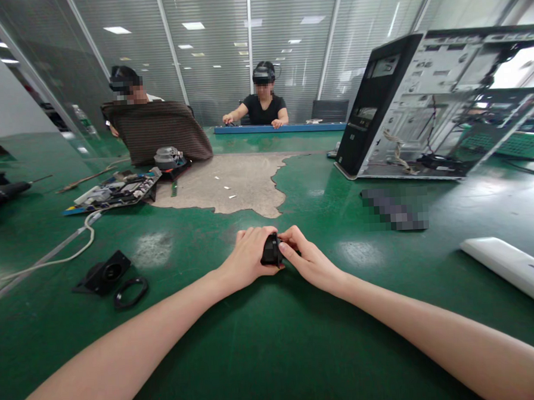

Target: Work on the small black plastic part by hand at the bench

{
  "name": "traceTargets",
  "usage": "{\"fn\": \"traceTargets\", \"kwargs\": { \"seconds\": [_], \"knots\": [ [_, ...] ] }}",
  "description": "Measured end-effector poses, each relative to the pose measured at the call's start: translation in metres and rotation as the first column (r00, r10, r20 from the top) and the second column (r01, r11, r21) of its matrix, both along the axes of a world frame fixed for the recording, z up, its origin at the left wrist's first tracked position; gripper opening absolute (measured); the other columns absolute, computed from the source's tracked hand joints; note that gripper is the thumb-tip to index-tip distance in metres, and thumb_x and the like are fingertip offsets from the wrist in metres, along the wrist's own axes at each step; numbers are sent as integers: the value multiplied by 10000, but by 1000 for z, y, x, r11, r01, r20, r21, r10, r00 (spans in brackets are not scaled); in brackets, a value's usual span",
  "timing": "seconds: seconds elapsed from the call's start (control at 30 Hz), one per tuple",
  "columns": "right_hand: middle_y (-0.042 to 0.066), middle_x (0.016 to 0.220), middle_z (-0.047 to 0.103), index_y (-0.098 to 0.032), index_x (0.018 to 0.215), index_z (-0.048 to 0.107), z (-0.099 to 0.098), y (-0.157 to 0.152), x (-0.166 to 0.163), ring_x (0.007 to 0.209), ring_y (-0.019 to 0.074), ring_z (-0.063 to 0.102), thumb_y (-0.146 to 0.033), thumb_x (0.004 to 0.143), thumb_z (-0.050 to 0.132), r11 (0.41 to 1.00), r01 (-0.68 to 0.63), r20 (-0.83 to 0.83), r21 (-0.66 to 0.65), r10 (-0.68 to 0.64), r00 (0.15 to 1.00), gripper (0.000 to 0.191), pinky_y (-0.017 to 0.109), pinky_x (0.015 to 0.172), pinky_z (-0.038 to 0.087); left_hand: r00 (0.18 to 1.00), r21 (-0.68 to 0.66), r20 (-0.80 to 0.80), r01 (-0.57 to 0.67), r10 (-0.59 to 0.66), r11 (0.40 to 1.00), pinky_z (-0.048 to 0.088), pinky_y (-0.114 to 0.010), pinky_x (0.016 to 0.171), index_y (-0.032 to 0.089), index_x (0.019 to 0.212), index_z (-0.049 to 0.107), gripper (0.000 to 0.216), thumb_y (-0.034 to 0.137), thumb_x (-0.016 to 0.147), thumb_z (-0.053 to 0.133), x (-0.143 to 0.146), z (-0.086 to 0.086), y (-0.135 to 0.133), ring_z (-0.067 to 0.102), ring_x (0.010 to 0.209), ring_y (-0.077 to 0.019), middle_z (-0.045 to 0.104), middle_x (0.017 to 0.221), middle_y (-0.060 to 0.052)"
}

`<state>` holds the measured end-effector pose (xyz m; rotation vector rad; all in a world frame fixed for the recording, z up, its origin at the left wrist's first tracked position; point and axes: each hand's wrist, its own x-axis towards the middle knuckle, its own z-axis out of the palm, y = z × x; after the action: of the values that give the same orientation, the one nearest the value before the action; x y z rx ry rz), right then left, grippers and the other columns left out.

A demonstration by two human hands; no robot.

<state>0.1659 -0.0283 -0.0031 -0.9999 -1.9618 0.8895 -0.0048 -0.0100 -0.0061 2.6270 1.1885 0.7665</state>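
Both my hands meet at the middle of the green table around a small black part. My left hand wraps its fingers over the part's left side and top. My right hand pinches the part's right side with thumb and fingers. Most of the part is hidden between the two hands, so its exact shape cannot be made out.
A black bracket and a black ring lie at left, with a white cable and a circuit board beyond. An open computer case stands at right, a white panel near it. Two people sit across the table.
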Motion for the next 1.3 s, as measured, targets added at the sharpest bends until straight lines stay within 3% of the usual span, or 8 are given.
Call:
{"fn": "traceTargets", "kwargs": {
  "seconds": [0.23,0.33,0.47,0.63,0.9,1.03,1.17,1.3],
  "knots": [
    [44,921,499,-221,997,420,0,-4,4,848,172,505,-259,839,458,994,-53,47,98,49,998,167,351,792,436,1000,-32,5,-7,8,999,297,-353,807,225,1100,371,578,335,618,670,0,2,-1,485,938,-230,534,1016,-29],
    [26,883,499,-217,964,423,0,-3,4,819,155,520,-271,853,431,996,-74,-21,50,75,997,123,328,776,448,1000,-32,2,-11,11,999,298,-349,799,224,1094,378,574,333,614,673,0,2,-1,483,938,-233,534,1014,-29],
    [-5,785,489,-215,863,418,-1,2,-1,736,132,518,-291,871,392,1000,-7,-78,-28,5,997,81,289,707,451,1000,-12,-2,-7,7,1000,301,-346,791,221,1091,376,585,347,610,682,0,1,0,481,937,-232,533,1021,-32],
    [21,894,522,-217,974,399,-1,5,-2,860,147,529,-274,864,407,998,-27,-99,-49,22,995,125,310,791,439,1000,-18,-9,-8,8,1000,303,-357,799,219,1107,368,602,373,614,676,0,0,0,480,933,-238,535,1029,-44],
    [42,946,535,-230,997,429,-1,-4,6,876,178,533,-264,837,458,994,-27,49,104,22,999,166,346,805,432,1000,-29,6,-16,16,999,302,-346,791,229,1091,379,572,328,610,673,1,1,0,487,931,-233,540,1019,-28],
    [12,824,534,-221,921,437,-3,0,2,763,148,543,-282,866,399,999,21,-21,50,-20,1000,90,305,731,448,1000,-12,5,-16,16,1000,301,-349,794,225,1095,371,583,346,612,674,1,0,0,485,936,-233,536,1022,-30],
    [22,888,532,-214,974,406,-2,3,-1,843,147,545,-256,852,429,1000,-5,-84,-26,3,996,131,307,779,450,1000,6,-2,-4,4,1000,302,-349,797,215,1109,360,608,368,614,679,0,0,1,484,928,-228,534,1024,-36],
    [24,897,540,-210,982,416,2,-1,2,849,151,544,-248,862,407,997,-62,-34,-37,60,998,126,324,796,445,1000,4,-1,4,-4,1000,303,-347,794,220,1111,354,584,365,637,664,0,0,1,485,930,-223,534,1023,-35]
  ]
}}
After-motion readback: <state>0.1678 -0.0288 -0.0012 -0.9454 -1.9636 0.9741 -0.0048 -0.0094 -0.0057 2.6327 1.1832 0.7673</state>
